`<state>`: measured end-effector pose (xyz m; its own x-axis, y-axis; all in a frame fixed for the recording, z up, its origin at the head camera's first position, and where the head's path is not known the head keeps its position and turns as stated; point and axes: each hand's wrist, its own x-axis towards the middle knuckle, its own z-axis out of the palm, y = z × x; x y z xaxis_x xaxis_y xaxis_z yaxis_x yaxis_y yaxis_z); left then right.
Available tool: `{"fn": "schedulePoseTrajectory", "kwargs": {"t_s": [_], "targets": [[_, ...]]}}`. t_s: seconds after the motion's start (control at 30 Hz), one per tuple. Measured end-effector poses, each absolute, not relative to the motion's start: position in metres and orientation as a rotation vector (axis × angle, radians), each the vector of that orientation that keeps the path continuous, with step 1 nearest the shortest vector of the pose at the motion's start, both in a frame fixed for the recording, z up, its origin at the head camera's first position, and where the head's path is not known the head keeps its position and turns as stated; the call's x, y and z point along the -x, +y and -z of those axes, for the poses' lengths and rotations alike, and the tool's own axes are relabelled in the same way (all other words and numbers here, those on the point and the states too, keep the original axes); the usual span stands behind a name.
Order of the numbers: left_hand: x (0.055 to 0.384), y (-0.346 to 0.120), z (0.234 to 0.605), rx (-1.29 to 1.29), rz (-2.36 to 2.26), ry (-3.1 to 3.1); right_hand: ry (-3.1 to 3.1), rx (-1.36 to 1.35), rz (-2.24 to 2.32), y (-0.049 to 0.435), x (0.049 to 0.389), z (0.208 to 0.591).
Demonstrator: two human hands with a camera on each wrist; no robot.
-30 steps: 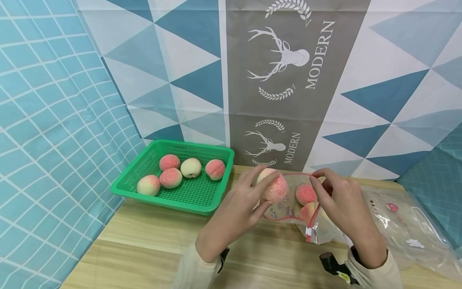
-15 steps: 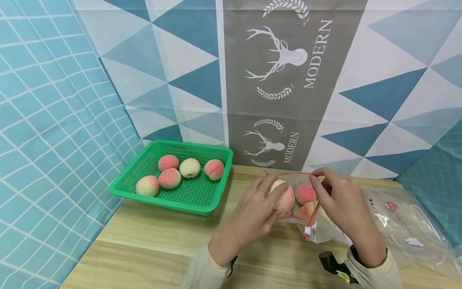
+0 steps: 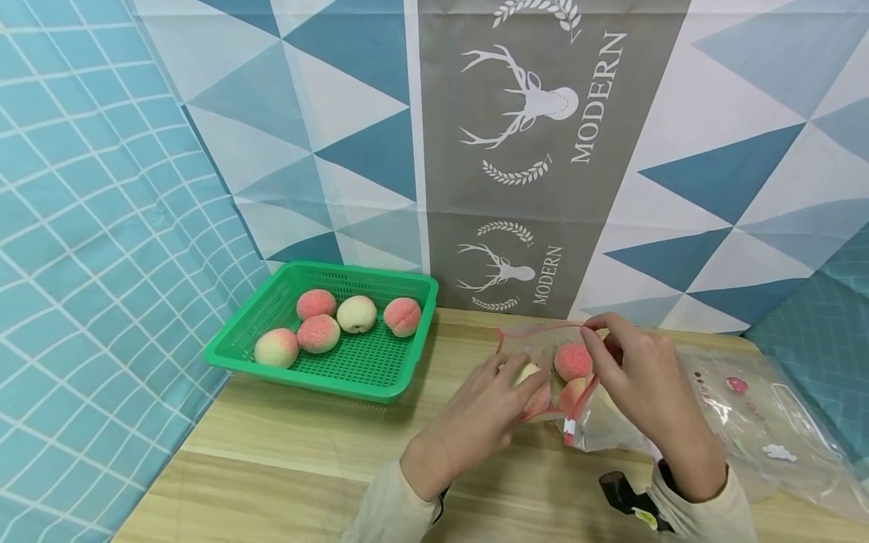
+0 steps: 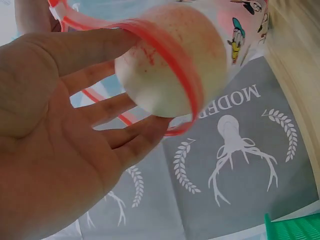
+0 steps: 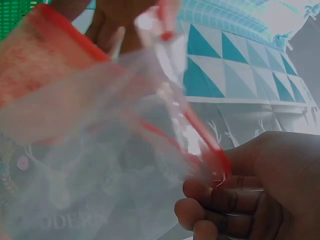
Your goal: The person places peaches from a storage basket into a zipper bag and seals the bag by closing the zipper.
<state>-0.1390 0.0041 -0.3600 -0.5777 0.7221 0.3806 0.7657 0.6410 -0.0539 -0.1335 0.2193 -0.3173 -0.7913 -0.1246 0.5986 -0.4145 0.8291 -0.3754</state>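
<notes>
The left hand [image 3: 468, 413] has its thumb and fingers curled round a peach [image 4: 156, 85] that sits in the red-edged mouth of a clear zip bag [image 3: 600, 430]. The right hand [image 3: 641, 385] pinches that red edge. Two more peaches [image 3: 573, 363] lie inside. Farther left on the counter [image 3: 271, 452], a green basket [image 3: 353, 363] holds five peaches [image 3: 319, 333]; another clear bag [image 3: 767, 422] lies to the right.

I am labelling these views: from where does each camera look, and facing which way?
Head: on the head, forward and down at basket and open bag; left hand, right hand, sleeves show.
Left wrist: on that wrist, faces the held peach; both hands show, right partly.
Right wrist: on that wrist, faces the bag; both hands show.
Wrist views share bag and basket.
</notes>
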Motion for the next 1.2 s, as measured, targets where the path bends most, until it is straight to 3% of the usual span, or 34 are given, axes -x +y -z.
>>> {"fn": "schedulePoseTrajectory", "kwargs": {"t_s": [0.57,1.2], "targets": [[0.14,0.001,0.37,1.129,0.186,-2.63,-2.439,-0.448,-0.711,0.22,0.133,0.317],[0.137,-0.004,0.351,1.128,0.306,-2.533,-2.436,-0.393,-0.696,0.224,0.131,0.316]]}}
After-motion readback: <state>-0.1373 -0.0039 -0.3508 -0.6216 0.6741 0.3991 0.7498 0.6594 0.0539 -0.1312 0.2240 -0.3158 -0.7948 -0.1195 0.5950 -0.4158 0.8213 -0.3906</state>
